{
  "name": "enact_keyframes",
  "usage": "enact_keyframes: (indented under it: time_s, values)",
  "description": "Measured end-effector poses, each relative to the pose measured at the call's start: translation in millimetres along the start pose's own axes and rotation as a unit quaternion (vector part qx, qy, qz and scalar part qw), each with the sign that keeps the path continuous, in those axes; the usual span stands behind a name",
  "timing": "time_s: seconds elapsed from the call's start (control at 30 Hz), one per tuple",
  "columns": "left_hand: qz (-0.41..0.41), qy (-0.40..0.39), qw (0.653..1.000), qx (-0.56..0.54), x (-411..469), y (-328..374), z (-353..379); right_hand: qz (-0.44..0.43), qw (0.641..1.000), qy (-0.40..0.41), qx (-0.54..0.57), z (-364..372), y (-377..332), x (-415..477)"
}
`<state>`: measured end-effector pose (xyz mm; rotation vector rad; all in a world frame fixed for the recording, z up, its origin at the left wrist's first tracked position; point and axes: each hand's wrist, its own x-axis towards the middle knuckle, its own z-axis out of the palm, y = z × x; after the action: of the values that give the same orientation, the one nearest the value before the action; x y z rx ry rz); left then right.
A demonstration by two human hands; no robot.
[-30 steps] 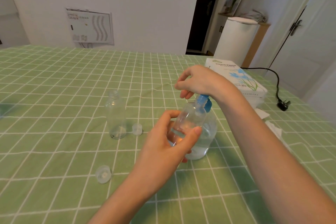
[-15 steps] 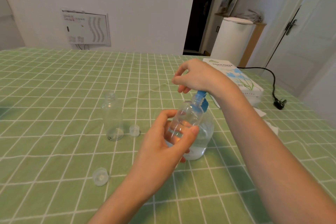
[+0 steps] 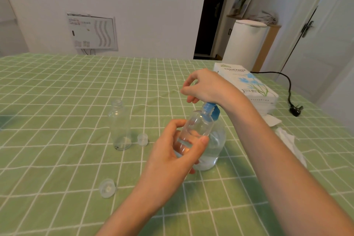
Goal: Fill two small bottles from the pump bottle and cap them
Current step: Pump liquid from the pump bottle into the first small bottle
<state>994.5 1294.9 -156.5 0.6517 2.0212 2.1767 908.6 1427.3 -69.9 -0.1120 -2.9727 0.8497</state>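
My left hand (image 3: 172, 157) grips a small clear bottle (image 3: 197, 128), tilted with its mouth under the blue spout of the pump bottle (image 3: 212, 145). A little clear liquid lies in the small bottle. My right hand (image 3: 205, 86) rests on top of the blue pump head (image 3: 211, 110), fingers loosely curled over it. A second small clear bottle (image 3: 119, 126) stands upright and uncapped to the left. Two clear caps lie on the green checked cloth: one cap (image 3: 142, 139) beside that bottle, the other cap (image 3: 107, 188) nearer to me.
A white tissue-paper pack (image 3: 247, 84) lies at the right, with crumpled tissues (image 3: 287, 140) in front of it. A black cable and plug (image 3: 296, 110) lie at the table's right edge. A white bin (image 3: 245, 42) stands behind the table.
The view has shifted slightly. Both hands keep their places at the pump bottle, and the right hand stays on the pump head.
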Motion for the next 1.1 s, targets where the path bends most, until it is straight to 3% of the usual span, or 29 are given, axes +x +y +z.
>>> enact_keyframes:
  time_s: [1.1]
  values:
    - [0.007,0.003,1.000,0.008,0,4,2,-0.025,1.000,0.001,0.001,-4,-3,-1]
